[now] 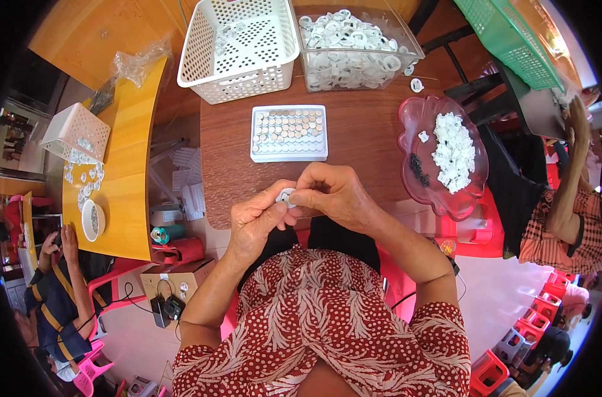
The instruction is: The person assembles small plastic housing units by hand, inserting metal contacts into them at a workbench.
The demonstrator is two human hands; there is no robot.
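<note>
Near the table's front edge, a small round white plastic part (285,196) is pinched between the thumb and fingers of my left hand (258,215). The thumb and forefinger of my right hand (334,195) close on the same part from the other side. Fingers hide much of it. Just beyond my hands lies a white tray (289,159) with rows of small round silvery discs (291,126). At the right, a pink scalloped dish (413,192) holds a heap of small white pieces (453,152) and a little pile of tiny dark pieces (418,169).
At the table's (360,126) far side stand a white perforated basket (248,83) and a clear bin (354,56) full of white parts. One loose white part (416,85) lies beside the bin. Other people sit left and right. A yellow table (125,178) stands at the left.
</note>
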